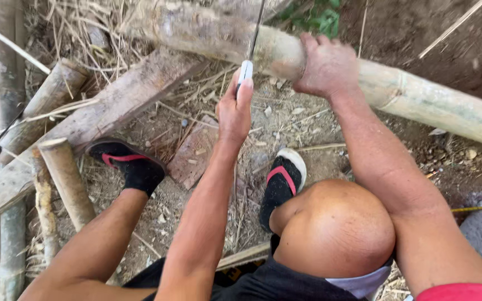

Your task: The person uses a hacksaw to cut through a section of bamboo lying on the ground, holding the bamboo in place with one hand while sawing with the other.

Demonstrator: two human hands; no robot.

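One knee (333,228), two hands, one bamboo pole (419,97).

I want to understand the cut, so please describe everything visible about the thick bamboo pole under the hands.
The bamboo pole is thick, pale green-grey and mottled, with a visible node ring. It lies slanting across the upper picture, over a wooden plank. The right hand presses on it; the left hand holds a saw whose blade meets it.

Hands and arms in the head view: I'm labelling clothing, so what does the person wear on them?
Nothing on the left hand or right hand: no gloves, rings or watch. Both forearms are bare. A red sleeve edge shows at the right upper arm.
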